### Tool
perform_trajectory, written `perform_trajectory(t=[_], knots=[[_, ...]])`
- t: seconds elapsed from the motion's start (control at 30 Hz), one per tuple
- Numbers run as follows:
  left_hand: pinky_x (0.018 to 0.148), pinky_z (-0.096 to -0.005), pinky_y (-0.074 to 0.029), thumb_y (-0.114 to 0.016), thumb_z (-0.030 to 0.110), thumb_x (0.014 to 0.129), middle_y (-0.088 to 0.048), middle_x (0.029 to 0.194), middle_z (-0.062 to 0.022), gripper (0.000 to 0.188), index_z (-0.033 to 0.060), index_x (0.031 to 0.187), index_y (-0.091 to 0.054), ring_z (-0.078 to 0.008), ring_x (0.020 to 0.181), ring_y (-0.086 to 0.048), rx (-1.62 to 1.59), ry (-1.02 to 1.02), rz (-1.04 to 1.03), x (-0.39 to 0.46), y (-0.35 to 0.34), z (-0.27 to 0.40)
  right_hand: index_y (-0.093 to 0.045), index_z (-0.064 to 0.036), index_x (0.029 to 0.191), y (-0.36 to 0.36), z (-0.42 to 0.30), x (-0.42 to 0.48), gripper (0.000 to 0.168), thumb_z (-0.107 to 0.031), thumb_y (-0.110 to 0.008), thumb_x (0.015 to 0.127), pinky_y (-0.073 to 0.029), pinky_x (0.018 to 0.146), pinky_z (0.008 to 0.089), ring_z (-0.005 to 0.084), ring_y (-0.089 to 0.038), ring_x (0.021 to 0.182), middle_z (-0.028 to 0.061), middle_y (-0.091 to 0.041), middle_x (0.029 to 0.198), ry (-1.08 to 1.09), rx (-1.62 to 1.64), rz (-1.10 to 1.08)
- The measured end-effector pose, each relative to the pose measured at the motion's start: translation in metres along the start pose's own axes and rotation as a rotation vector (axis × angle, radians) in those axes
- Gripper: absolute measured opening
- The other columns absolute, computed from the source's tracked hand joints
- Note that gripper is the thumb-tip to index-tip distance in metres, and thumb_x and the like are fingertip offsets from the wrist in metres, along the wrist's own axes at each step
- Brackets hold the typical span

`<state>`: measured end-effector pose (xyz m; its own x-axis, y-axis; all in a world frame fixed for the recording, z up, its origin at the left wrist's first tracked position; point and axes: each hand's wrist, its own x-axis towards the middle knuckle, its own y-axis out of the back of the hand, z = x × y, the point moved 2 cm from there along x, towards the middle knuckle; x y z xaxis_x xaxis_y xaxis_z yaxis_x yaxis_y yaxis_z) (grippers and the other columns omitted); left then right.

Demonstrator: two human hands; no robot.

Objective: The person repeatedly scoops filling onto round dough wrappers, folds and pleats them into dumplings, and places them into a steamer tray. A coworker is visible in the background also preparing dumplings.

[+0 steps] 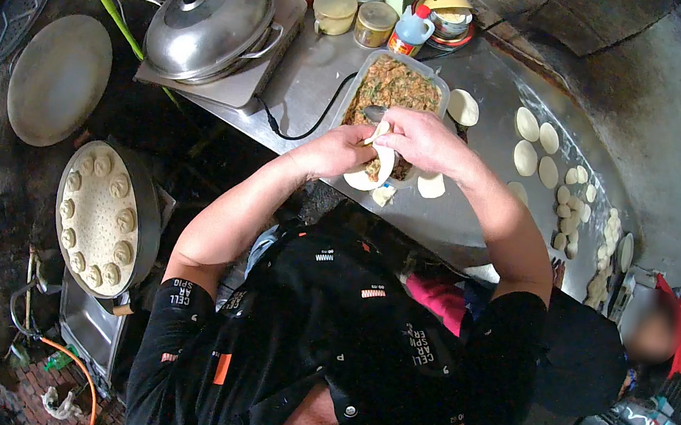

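Observation:
My left hand [342, 149] pinches the edge of a thin dough wrapper [386, 164], which carries some chopped filling [373, 169]. My right hand [420, 138] grips the same wrapper from the other side, its fingers meeting the left ones at a raised fold. By the right knuckles a metal spoon [374, 113] sticks out; whether that hand holds it I cannot tell. Both hands are above the near part of a clear plastic container [445, 91] of minced filling with greens [398, 82]. Flat dough rounds [463, 107] and a dough piece [430, 185] lie beside it.
At left, a steamer [92, 233] holds several pleated buns around its rim. A lidded wok [210, 24] sits on a cooktop [287, 21], its black cord [305, 138] crossing the steel table [473, 222]. Rolled rounds [525, 158] and dough lumps [568, 224] lie right, near another person [583, 363].

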<state>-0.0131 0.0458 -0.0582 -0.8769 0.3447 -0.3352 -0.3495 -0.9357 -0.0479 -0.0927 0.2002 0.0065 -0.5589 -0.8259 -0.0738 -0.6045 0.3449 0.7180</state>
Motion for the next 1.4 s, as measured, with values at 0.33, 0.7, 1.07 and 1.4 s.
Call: perform_trajectory(t=[0.33,0.7,1.07,1.4], knots=[[0.076,-0.03,-0.053,-0.063,0.013,0.085,-0.068,0.1,-0.0111,0.035,-0.0004,0.117,-0.058,-0.0162,0.09,-0.065,0.154,0.018,0.194,-0.007,0.001,0.025,-0.057,-0.002,0.09,0.006,-0.016,-0.002,0.024,-0.024,-0.064,0.084,-0.05,0.066,0.0399,0.0297,-0.065,0.077,0.0163,-0.063,0.079,0.032,-0.118,-0.058],[0.074,-0.0274,-0.051,-0.049,0.015,0.099,-0.066,0.108,-0.0069,0.03,0.0003,0.124,-0.057,-0.0143,0.09,-0.064,-0.521,0.023,0.167,-0.015,-0.012,-0.002,-0.053,-0.003,0.085,-0.005,-0.019,-0.01,0.021,-0.021,-0.062,0.087,-0.049,0.068,0.045,0.0379,-0.061,0.078,0.018,-0.059,0.079,0.01,-0.085,0.077],[0.065,-0.0242,-0.046,-0.062,0.014,0.09,-0.064,0.085,-0.0034,0.018,0.0021,0.103,-0.06,-0.0105,0.074,-0.058,-0.26,0.058,0.265,-0.007,-0.005,0.01,-0.054,-0.002,0.082,-0.013,-0.014,-0.019,0.017,-0.016,-0.064,0.085,-0.048,0.063,0.0424,0.0355,-0.06,0.074,0.0142,-0.058,0.076,0.27,-0.205,0.194],[0.083,-0.0326,-0.052,-0.04,0.019,0.1,-0.065,0.109,-0.0091,0.034,0.0008,0.125,-0.055,-0.0206,0.102,-0.062,-0.955,-0.125,0.212,-0.007,-0.022,-0.003,-0.053,-0.001,0.081,-0.021,0.001,-0.015,0.02,-0.018,-0.058,0.091,-0.047,0.065,0.0485,0.0403,-0.06,0.075,0.0196,-0.059,0.077,0.116,-0.237,0.242]])
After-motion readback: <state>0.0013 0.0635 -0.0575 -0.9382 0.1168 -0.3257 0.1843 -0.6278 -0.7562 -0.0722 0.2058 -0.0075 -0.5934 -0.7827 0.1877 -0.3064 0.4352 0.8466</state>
